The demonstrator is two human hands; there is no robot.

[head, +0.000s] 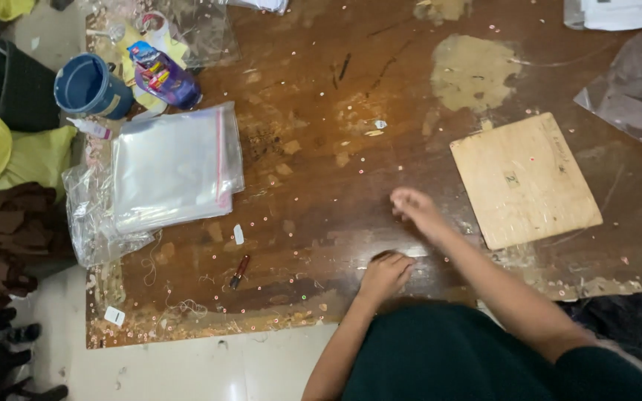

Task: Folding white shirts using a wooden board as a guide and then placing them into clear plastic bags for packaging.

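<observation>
A pale tiled floor is seen nearest, below the edge of a worn, dark brown wooden surface whose varnish is scratched and patched with bare spots. Tiny pink beads or sequins are scattered over the surface, thickest along the near edge.

The left hand is rested on the surface near its front edge, fingers curled together and pressed down; whether anything is pinched under them cannot be told. The right hand is held just beyond it, fingers loosely bunched, blurred, with nothing visibly held. The scattered beads lie all around both hands.

A small dark red tube is laid to the left of the hands. To the right, a light plywood board is set flat on the surface. Farther left, a stack of clear plastic bags with a red strip is placed on crumpled film. Beyond that, a blue cup is tipped on its side, its inside seen as dark, beside a purple bottle. Yellow and brown cloth is piled at the left edge.
</observation>
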